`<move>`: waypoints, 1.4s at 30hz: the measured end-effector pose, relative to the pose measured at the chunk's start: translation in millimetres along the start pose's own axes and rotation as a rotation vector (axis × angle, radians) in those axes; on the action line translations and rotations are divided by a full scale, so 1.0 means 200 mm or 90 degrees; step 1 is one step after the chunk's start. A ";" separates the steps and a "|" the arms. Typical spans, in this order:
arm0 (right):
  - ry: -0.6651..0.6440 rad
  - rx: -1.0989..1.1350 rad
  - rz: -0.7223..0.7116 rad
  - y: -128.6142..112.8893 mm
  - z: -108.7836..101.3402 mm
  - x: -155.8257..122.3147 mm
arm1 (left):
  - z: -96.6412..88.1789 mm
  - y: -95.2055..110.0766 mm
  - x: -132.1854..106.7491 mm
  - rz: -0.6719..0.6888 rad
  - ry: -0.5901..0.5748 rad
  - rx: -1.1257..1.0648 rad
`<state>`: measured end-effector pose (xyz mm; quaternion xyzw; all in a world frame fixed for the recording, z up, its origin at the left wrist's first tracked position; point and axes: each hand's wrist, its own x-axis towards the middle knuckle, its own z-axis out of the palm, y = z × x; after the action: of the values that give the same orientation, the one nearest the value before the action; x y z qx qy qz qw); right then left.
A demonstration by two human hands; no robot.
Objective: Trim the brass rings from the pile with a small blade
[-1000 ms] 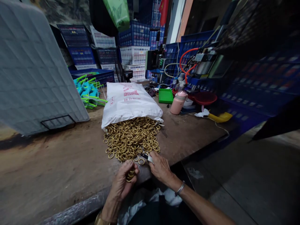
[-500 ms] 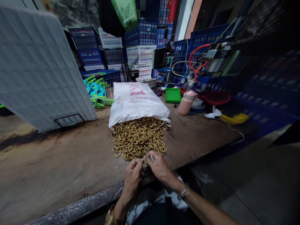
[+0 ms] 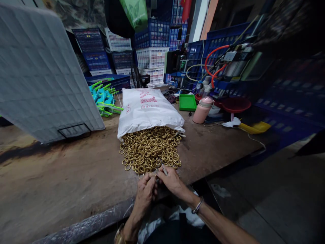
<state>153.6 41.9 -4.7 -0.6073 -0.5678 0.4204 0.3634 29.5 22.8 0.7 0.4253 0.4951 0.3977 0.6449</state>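
Observation:
My left hand (image 3: 146, 189) is closed at the table's front edge, thumb and fingers pinching a small brass-coloured ring that the fingertips mostly hide. Against it, fingertips nearly touching, my right hand (image 3: 172, 181) is closed around a slim grey metal tool (image 3: 165, 170); its exact kind is too small to make out. Just beyond both hands lies a heap of brass-coloured rings (image 3: 149, 150), spilling from the mouth of a white woven sack (image 3: 151, 113) with red print.
A tall whitish ribbed panel (image 3: 50, 74) stands at left beside green and blue hangers (image 3: 104, 98). Right of the sack are a green tray (image 3: 187, 102), a pink bottle (image 3: 202, 110) and a yellow scoop (image 3: 255, 127). Stacked crates (image 3: 152, 57) fill the back.
The ring between my fingertips has turned and shows less. My right hand has shifted slightly, closer against my left. Rings and sack lie as before.

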 end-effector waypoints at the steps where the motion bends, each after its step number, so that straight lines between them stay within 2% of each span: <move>1: 0.014 -0.024 -0.015 0.01 0.00 0.01 | 0.00 0.00 0.00 -0.015 -0.003 -0.015; 4: 0.025 -0.057 -0.041 0.01 0.01 0.01 | 0.00 0.00 0.00 -0.034 0.002 -0.052; 8: -0.015 0.006 -0.045 -0.02 -0.01 0.00 | 0.00 -0.01 -0.01 -0.034 -0.004 -0.118; 12: -0.015 0.022 -0.046 -0.05 -0.02 -0.01 | 0.00 -0.02 -0.02 -0.016 -0.006 -0.136; 16: -0.004 -0.142 -0.084 -0.02 -0.02 -0.04 | 0.00 -0.01 -0.02 -0.007 0.013 -0.130; 19: -0.058 -0.286 -0.118 -0.01 -0.02 -0.08 | 0.00 -0.01 -0.02 0.020 0.006 -0.127; 22: -0.093 -0.359 -0.126 -0.01 -0.02 -0.10 | -0.01 -0.02 -0.01 0.046 0.019 -0.093; 34: -0.066 -0.473 -0.153 -0.01 -0.02 -0.10 | -0.02 -0.03 -0.02 0.141 0.061 -0.002; 37: -0.074 -0.476 -0.147 -0.01 -0.02 -0.09 | -0.02 -0.04 -0.03 0.129 0.067 -0.010; 42: -0.075 -0.482 -0.072 0.01 -0.08 -0.04 | 0.00 0.02 -0.08 0.058 0.063 -0.062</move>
<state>169.0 33.9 -0.3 -0.6413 -0.7350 0.1946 0.1031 26.1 8.5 9.6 0.3949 0.4866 0.4709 0.6209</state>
